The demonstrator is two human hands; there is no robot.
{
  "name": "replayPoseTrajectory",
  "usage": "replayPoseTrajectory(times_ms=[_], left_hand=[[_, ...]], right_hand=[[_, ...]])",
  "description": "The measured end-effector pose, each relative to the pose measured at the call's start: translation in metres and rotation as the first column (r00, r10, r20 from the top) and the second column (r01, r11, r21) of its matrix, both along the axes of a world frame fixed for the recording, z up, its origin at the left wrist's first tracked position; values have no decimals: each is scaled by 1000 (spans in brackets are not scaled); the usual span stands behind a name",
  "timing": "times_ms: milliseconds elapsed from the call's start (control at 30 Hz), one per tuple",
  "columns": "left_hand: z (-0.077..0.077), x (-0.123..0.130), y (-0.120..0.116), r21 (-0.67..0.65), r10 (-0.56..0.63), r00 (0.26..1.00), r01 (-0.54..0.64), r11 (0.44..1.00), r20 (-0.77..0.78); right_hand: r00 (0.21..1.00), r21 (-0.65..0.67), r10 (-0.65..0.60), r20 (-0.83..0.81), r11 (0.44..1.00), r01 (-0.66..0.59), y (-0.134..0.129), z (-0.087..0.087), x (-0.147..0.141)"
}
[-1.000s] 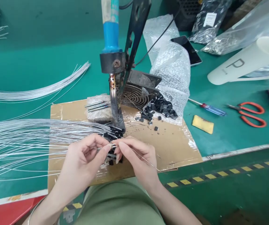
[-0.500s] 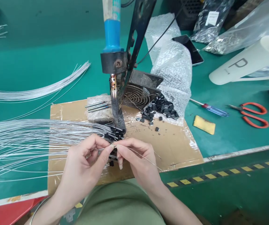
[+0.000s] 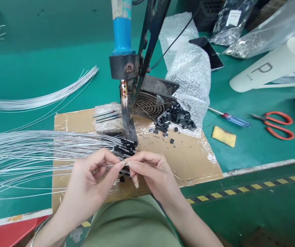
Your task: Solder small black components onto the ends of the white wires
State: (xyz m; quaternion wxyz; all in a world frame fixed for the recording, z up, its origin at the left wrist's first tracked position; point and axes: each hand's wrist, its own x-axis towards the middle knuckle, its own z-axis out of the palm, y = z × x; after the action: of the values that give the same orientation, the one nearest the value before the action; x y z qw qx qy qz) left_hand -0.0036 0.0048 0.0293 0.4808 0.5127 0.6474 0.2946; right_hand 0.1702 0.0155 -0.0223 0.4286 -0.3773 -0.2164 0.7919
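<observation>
My left hand (image 3: 92, 181) and my right hand (image 3: 156, 176) meet fingertip to fingertip above the front of the cardboard (image 3: 188, 164). Thumb and forefinger of each are pinched on a thin wire (image 3: 172, 172), whose loose end sticks out past the right knuckles. What lies right between the fingertips is mostly hidden. Behind and beneath them, a bundle of white wires (image 3: 34, 140) runs in from the left, with black connectors (image 3: 127, 145) at its ends. Just beyond hangs a blue-handled soldering iron (image 3: 122, 37), tip down, clamped in a dark metal stand (image 3: 150, 34).
Loose black connectors (image 3: 179, 118) spill from bubble wrap (image 3: 188, 75) beside a dusty fan (image 3: 150, 103). Farther right lie a yellow sponge (image 3: 224, 136), a screwdriver (image 3: 231, 118), red-handled cutters (image 3: 278, 125), a phone (image 3: 208, 53) and a white cup (image 3: 268, 70). More wires (image 3: 67, 91) lie at left.
The thin wire's free end has shifted slightly to the right and up. Both hands keep their pinch, and the right fingers have moved a little.
</observation>
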Motion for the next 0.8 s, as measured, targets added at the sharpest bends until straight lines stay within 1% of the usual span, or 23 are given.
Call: replayPoseTrajectory(times_ms=[200, 367, 500, 700, 800], left_hand=[[-2, 0, 0, 10, 20, 1000, -20, 1000, 15], [-7, 3, -4, 65, 34, 999, -33, 997, -6], [-13, 2, -7, 121, 6, 1000, -4, 993, -14], [-16, 3, -8, 163, -8, 998, 18, 986, -59], [-19, 4, -10, 203, 12, 998, 1, 979, -65]], right_hand=[[1000, -9, 9, -12, 1000, -9, 0, 0, -1], [999, -20, -24, -28, 1000, 23, -2, -1, -3], [999, -30, -40, -27, 999, 39, -3, -1, -4], [998, -33, -57, -29, 998, 56, -2, 0, -6], [997, -37, -72, -34, 997, 71, -2, 0, -7]])
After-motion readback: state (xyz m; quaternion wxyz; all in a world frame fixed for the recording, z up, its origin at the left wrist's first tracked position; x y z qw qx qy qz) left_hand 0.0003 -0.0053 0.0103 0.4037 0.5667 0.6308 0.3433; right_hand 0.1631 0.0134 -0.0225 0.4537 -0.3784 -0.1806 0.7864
